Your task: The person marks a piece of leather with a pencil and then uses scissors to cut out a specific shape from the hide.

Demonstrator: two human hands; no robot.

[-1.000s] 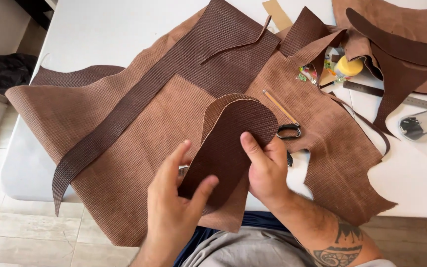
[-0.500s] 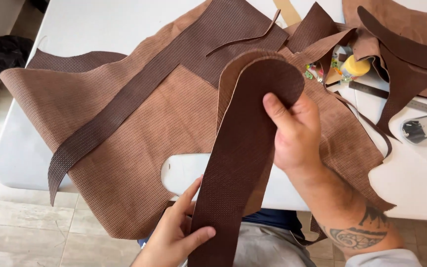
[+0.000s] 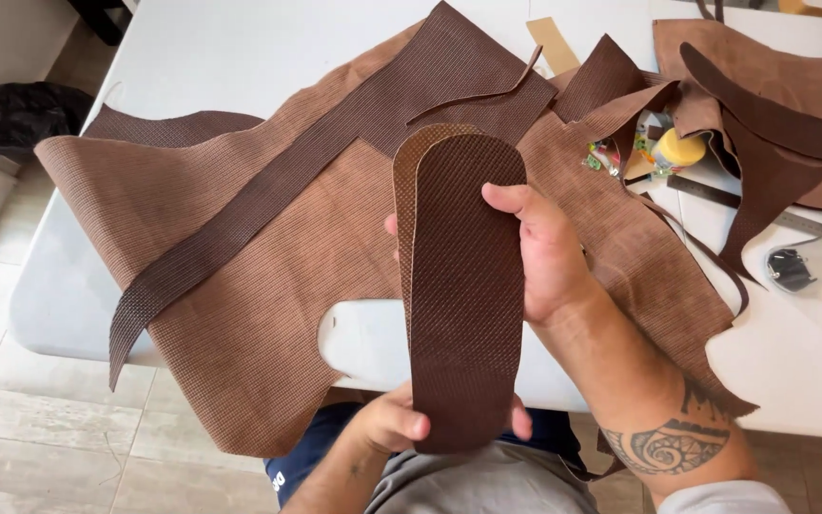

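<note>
Dark brown sole-shaped leather cutouts [image 3: 463, 286], two stacked, the rear one lighter and peeking out along the upper left edge, held upright above the near edge of the white table [image 3: 68, 305]. Gripped at the bottom end by the left hand [image 3: 397, 424], thumb across the front face, fingers closed around the lower edge. Steadied along the upper right edge by the right hand [image 3: 549, 252], thumb on the front, remaining fingers behind, closed on the stack. Embossed grid texture noted on the front cutout.

Spread flat on the table behind: large light brown leather hide [image 3: 259, 247], with a sole-shaped hole cut near its front edge. Laid diagonally across it, a long dark brown leather strip [image 3: 268, 200]. Further dark leather offcuts [image 3: 773, 124] heaped at the upper right. Among them, a small yellow-capped container [image 3: 677, 149] beside green-patterned packaging [image 3: 603, 157], print too small to make out. Clear plastic object [image 3: 815, 262] at the far right edge. Black bag [image 3: 11, 114] on the floor, upper left.
</note>
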